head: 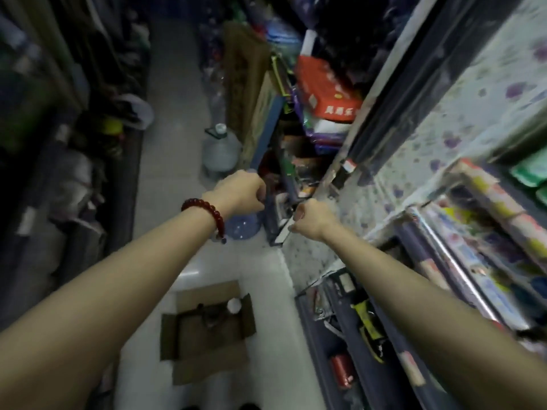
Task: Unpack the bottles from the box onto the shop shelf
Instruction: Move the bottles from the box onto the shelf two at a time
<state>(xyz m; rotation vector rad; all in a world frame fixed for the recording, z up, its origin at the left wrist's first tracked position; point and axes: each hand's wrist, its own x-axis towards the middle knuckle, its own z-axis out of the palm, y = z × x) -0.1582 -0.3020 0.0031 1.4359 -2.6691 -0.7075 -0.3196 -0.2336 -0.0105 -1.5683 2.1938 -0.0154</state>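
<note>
An open brown cardboard box (207, 335) sits on the pale floor below my arms. Inside it shows one bottle (233, 305) with a white cap, beside dark shapes I cannot make out. Both arms reach forward over the aisle. My left hand (239, 190), with a red bead bracelet at the wrist, has its fingers curled away from the camera. My right hand (313, 217) is also curled, at the edge of the shop shelf (414, 149) lined with flower-patterned paper. The backs of the hands hide whatever lies in the fingers.
A clear water jug (220, 152) and a blue jug (244, 229) stand on the floor ahead. A blue board (266, 134) leans against stacked goods. Lower shelves on the right hold packets and tools. Dark racks of goods line the left side of the narrow aisle.
</note>
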